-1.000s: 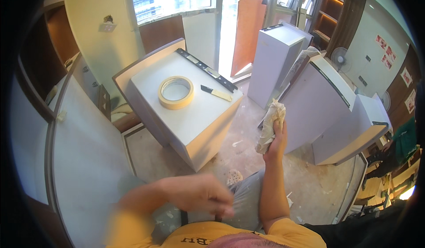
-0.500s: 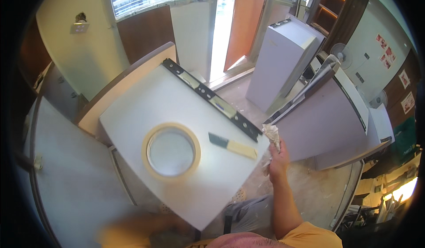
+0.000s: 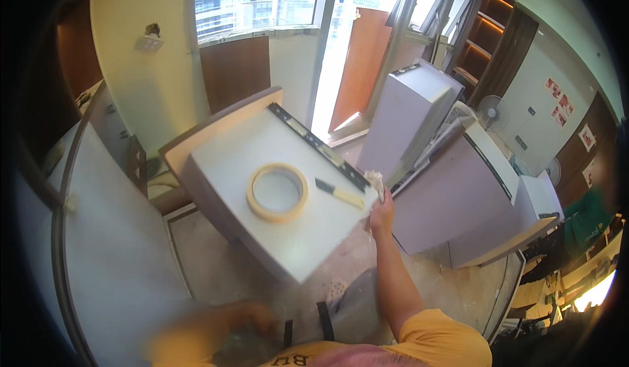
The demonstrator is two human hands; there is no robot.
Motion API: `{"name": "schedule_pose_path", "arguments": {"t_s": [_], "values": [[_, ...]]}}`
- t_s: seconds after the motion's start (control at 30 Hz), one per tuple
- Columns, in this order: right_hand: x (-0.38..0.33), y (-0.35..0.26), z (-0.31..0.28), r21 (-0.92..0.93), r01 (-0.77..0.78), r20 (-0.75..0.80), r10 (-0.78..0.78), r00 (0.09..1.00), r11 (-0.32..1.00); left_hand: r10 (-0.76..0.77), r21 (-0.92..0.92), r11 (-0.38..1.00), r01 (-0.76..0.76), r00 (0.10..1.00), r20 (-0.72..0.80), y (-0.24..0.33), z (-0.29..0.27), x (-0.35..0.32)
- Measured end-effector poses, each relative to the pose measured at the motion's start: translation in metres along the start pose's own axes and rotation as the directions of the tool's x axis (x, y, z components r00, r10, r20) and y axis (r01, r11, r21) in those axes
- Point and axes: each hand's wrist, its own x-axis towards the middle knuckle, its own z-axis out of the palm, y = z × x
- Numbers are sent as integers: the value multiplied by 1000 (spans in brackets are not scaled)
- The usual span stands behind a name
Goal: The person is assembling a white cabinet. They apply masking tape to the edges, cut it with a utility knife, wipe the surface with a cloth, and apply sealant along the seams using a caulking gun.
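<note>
The right hand (image 3: pixel 382 215) clamps its fingers on a rag (image 3: pixel 374 178) near the box (image 3: pixel 226 154); a rail (image 3: pixel 319 147) is on, tape (image 3: pixel 278 216) and knife (image 3: pixel 341 193) lie untouched. Left hand (image 3: pixel 254 317): fingers too blurred to tell.

window (image 3: pixel 255 0) — daylit | left wall (image 3: pixel 121 66) yellowish | 1 shelf unit (image 3: pixel 483 36), strip-lit | floor (image 3: pixel 452 295) — pale, scuffed

The cabinet box (image 3: pixel 229 154) had a smooth white top with a faint sheen, and a dark metal rail (image 3: pixel 318 146). The tape roll (image 3: pixel 278 217) looked matt and papery; the crumpled wad (image 3: pixel 374 178), cloth or paper I couldn't tell, looked rough.
</note>
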Motion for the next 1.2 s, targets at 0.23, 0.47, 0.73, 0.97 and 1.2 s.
{"name": "schedule_pose_path", "arguments": {"t_s": [0.23,0.47,0.73,0.97,1.2], "values": [[-49,-56,-41,297,3,-244,73,967,955,-210,-222,971,89,762,-612,125,2,-88],[-196,-138,-71,419,-68,-35,91,995,905,-554,-532,767,-359,48,-831,209,46,-76],[-284,-224,-27,235,375,673,-428,603,897,-369,-22,736,-677,-373,-852,252,29,-35],[-281,-210,-8,147,124,857,-189,479,981,-506,103,664,-741,-546,-668,236,30,-50],[-225,-185,9,88,203,986,-115,122,975,-391,98,847,-523,-737,-551,243,33,-107]]}}
